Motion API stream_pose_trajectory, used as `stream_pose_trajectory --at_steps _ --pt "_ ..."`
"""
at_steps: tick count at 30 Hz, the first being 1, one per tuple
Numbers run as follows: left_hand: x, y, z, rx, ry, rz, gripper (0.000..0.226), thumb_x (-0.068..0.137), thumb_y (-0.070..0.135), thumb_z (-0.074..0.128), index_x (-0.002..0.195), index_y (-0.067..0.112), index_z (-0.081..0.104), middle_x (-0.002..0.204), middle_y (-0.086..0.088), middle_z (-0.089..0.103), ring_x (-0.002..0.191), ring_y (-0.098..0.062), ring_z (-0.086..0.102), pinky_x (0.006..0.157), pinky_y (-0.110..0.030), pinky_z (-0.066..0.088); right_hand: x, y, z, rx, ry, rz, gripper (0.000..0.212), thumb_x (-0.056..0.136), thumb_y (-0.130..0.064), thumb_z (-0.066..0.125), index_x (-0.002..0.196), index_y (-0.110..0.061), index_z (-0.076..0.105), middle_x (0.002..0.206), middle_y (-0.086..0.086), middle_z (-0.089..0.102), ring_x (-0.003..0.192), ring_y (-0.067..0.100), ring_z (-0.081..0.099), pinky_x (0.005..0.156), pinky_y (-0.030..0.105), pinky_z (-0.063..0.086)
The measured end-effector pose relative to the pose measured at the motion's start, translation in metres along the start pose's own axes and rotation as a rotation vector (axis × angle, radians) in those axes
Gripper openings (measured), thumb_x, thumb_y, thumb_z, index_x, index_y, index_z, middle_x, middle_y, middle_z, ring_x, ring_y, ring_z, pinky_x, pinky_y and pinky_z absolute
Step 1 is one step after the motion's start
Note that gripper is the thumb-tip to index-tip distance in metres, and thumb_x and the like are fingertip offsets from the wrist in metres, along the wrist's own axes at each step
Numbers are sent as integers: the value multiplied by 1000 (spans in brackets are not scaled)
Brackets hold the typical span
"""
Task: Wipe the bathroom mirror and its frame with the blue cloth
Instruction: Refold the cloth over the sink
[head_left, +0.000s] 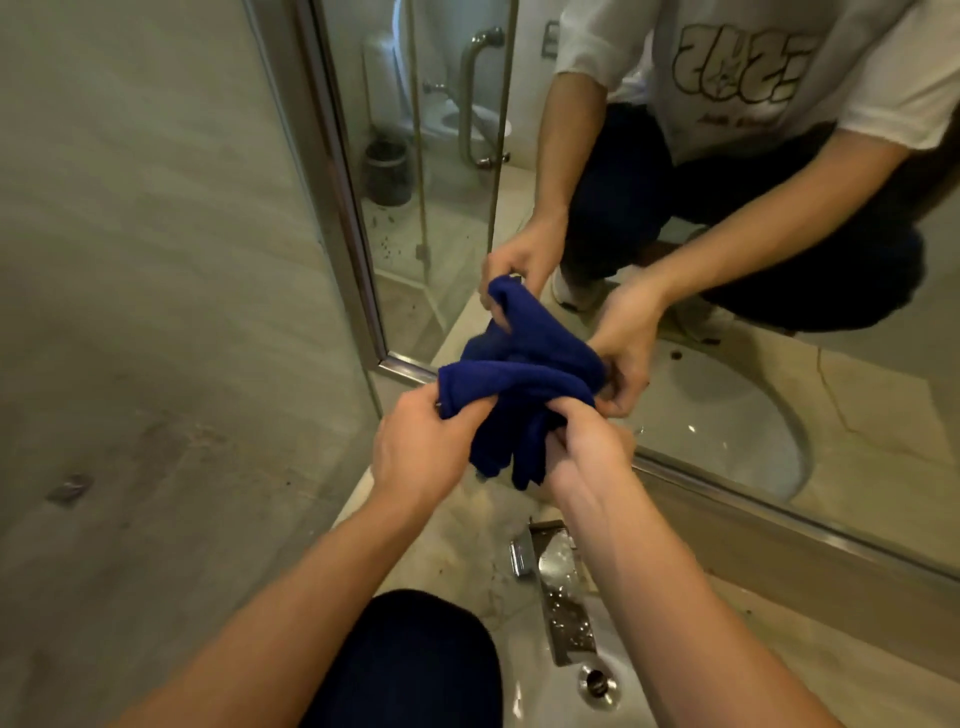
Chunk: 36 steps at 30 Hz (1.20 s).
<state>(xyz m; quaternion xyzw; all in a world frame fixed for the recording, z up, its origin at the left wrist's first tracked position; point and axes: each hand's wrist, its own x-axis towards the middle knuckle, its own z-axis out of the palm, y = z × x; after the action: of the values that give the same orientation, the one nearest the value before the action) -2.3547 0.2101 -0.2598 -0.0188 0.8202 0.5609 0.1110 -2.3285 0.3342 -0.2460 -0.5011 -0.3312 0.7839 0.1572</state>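
A dark blue cloth (511, 405) hangs bunched between both my hands, just in front of the mirror's lower left corner. My left hand (421, 447) grips its left end, fingers curled round the fabric. My right hand (582, 449) grips the right part, with folds dangling below. The mirror (727, 389) fills the upper right and shows my reflection with the cloth. Its metal frame (343, 208) runs down the left side and along the bottom edge (779, 512). The cloth is not touching the glass as far as I can tell.
A beige wall (156, 312) stands to the left. Below are a marble counter (841, 639), a metal faucet (563, 592) and the sink drain (597, 680). My dark-clad knee (410, 660) is at the bottom centre.
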Motion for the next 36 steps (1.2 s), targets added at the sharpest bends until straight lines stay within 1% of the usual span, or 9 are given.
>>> stream_pose_trajectory --at_steps 4,8,12,17,21,24,29,33,36 --pt "-3 13 -22 61 -153 -72 21 77 42 76 90 25 75 84 2 77 84 -18 73 82 -44 59 -3 -14 -12 -115 -82 36 25 77 10 69 91 -8 59 79 9 63 65 19 61 51 29 46" --pt "-10 43 -37 56 -186 -148 7 92 22 67 93 16 70 85 -1 73 73 -11 69 55 -16 52 -4 -13 -28 -277 -220 -21 17 79 -2 71 84 -10 57 76 5 64 66 16 59 54 26 44" --pt "-28 48 -41 -120 -116 -292 24 96 31 61 98 8 69 83 -9 74 58 -13 70 43 -19 49 -11 2 -37 -375 -359 -146 13 78 -13 75 87 -9 66 74 3 67 68 16 61 54 22 45" --pt "-43 22 -61 -216 154 -475 42 90 42 67 110 5 67 99 -16 73 84 -32 70 78 -38 57 -13 21 -30 -377 -476 200 42 72 -12 82 109 -9 62 94 13 73 81 26 71 59 30 56" --pt "-51 25 -79 -450 193 -637 33 91 38 66 102 7 66 84 -14 71 74 -29 65 69 -36 53 -21 25 -25 -294 -603 405 35 79 -10 78 112 -2 67 98 18 75 87 29 72 85 40 57" --pt "-39 35 -77 -631 159 -591 23 94 27 60 80 9 64 64 -8 70 62 -24 65 63 -33 52 -15 27 -18 -195 -679 426 38 85 -8 70 122 2 63 113 21 70 108 31 67 98 43 51" --pt "6 13 -63 -817 126 -445 23 95 11 56 115 3 65 106 -14 72 83 -24 70 64 -34 62 5 36 0 -102 -678 398 31 91 -3 61 121 1 62 104 18 73 89 27 73 68 38 60" --pt "46 -1 -49 -855 193 -309 16 96 12 57 112 12 61 103 -13 70 87 -25 68 58 -31 59 5 40 22 -35 -634 379 13 95 -9 58 104 -9 67 88 8 77 81 20 73 88 38 54" --pt "62 -6 -30 -860 242 -248 13 98 13 57 103 24 59 102 -7 70 85 -20 70 63 -32 59 8 51 29 -1 -626 364 14 97 -9 54 103 -10 66 89 8 76 83 21 72 90 39 53"
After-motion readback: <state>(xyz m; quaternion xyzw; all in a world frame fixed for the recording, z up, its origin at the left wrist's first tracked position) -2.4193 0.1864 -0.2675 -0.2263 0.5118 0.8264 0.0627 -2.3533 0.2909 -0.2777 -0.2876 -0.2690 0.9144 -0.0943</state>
